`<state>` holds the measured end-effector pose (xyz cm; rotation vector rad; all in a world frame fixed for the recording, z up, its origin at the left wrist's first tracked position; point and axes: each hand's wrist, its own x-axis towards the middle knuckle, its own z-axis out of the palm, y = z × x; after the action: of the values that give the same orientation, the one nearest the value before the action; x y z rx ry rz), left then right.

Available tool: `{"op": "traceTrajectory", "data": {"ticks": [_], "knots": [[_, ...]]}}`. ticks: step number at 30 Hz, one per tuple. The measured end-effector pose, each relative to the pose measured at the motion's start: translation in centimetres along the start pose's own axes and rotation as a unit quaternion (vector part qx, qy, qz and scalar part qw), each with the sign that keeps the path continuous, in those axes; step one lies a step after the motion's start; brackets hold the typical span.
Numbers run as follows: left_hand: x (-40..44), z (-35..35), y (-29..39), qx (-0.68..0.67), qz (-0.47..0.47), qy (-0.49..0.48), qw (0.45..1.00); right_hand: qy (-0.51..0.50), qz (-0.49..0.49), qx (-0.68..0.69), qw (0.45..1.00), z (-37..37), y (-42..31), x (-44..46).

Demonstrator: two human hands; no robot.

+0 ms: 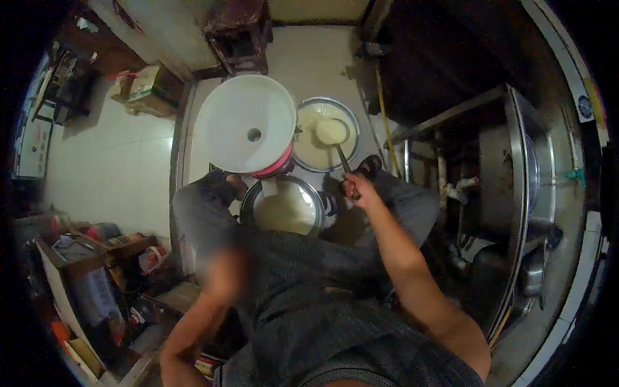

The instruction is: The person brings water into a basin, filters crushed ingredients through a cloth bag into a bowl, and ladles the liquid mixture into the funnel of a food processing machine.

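Observation:
My right hand [358, 189] is closed round the dark handle of a ladle [331, 131]. The ladle's bowl holds pale liquid and is over a metal basin [353, 155] of pale yellow liquid. Left of that basin, a wide white bowl-shaped hopper [222, 122] with a dark central hole stands above a pink-red part [276, 166]. Nearer my body, between my legs, is a second metal basin [318, 219] with pale liquid. My left hand [225, 274] is near my left thigh; it is blurred, and its fingers cannot be made out.
A dark wooden stool [238, 35] stands beyond the hopper. Cardboard boxes [151, 90] lie on the floor at the upper left. Cluttered shelves [97, 251] are at the lower left. A metal-framed sink unit [493, 168] with pipes borders the right side.

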<state>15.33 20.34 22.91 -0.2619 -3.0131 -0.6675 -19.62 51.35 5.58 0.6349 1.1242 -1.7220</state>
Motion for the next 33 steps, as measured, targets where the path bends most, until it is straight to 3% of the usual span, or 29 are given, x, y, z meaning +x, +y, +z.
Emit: {"op": "traceTrajectory", "data": {"ticks": [7, 9, 13, 15, 18, 21, 25, 27, 33], "knots": [[-0.8, 0.9, -0.4, 0.005, 0.000, 0.005, 1.000, -0.012, -0.037, -0.028, 0.999, 2.1, -2.8, -8.4], [-1.1, 1.7, -1.1, 0.082, 0.037, -0.008, 0.996, -0.006, -0.048, -0.045, 0.998, 3.1, -3.8, -10.9], [4.1, -1.4, 1.1, 0.007, 0.020, -0.028, 0.999, -0.011, -0.079, -0.076, 0.994, 4.7, -6.0, -15.2], [6.3, -1.8, 2.2, 0.007, -0.109, -0.114, 0.987, -0.012, -0.092, -0.104, 0.990, 7.2, -7.0, -18.5], [7.4, 1.3, 1.2, -0.010, -0.034, -0.054, 0.998, 0.005, -0.133, -0.120, 0.984, 9.1, -8.1, -21.7], [8.8, 3.7, 0.7, -0.050, -0.020, -0.083, 0.995, -0.018, -0.154, -0.159, 0.975, 10.9, -9.1, -24.9], [8.4, 8.7, -1.6, -0.055, -0.066, -0.094, 0.992, -0.016, -0.183, -0.198, 0.963, 14.6, -9.4, -28.8], [8.7, 8.8, -2.1, -0.048, -0.097, -0.176, 0.978, -0.029, -0.180, -0.216, 0.959, 16.0, -9.1, -30.2], [8.0, 9.1, -2.1, -0.084, -0.121, -0.118, 0.982, -0.112, -0.170, -0.188, 0.961, 17.9, -7.2, -31.4]]}}
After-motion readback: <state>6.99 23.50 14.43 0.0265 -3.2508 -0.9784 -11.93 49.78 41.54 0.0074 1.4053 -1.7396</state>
